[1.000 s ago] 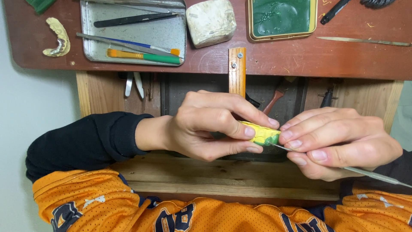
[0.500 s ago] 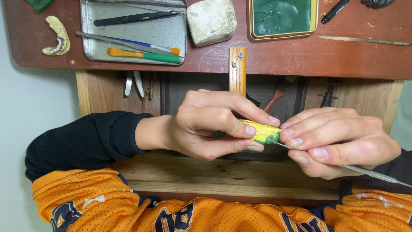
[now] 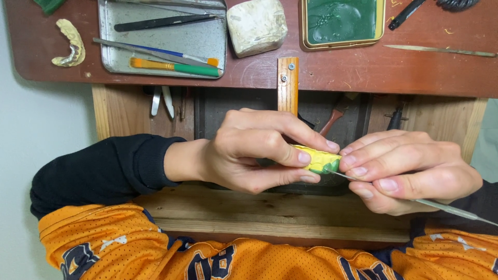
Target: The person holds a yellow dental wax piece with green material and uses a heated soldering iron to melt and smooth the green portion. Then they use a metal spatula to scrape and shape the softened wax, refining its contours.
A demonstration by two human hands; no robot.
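Right in the middle of the head view, both hands meet over a wooden shelf (image 3: 270, 210) just below the bench edge. Left hand (image 3: 254, 153) is curled tight round a small yellow block (image 3: 317, 158), thumb underneath and fingers wrapped over the top, so only the right end of it pokes out. That end is pale yellow, kinda lumpy, with a patch of green on its lower right corner. Most of the block is hidden in the grip, so can't tell its full shape.

Right hand (image 3: 410, 171) is closed in a pinch on a thin metal tool (image 3: 446, 207). The fingers are bunched together near the tip, and the long handle runs out lower right past the palm. The tip sits right at the green patch, touching or as good as touching, too small to be sure. Fingertips of both hands are pressed up against each other around the block.

Black sleeves on both arms, orange mesh jersey (image 3: 249, 259) along the bottom of the frame.

Up on the reddish bench (image 3: 363, 67): a metal tray (image 3: 202, 39) with black tweezers (image 3: 161, 22) and a brush (image 3: 174, 66) with an orange and green handle, a whitish stone block (image 3: 257, 26) just right of the tray, and a tin of green wax (image 3: 342, 22) further right. Far left there's a plaster dental arch (image 3: 70, 44), well apart from the hands. A wooden peg (image 3: 287, 85) sticks down from the bench edge right behind the left hand
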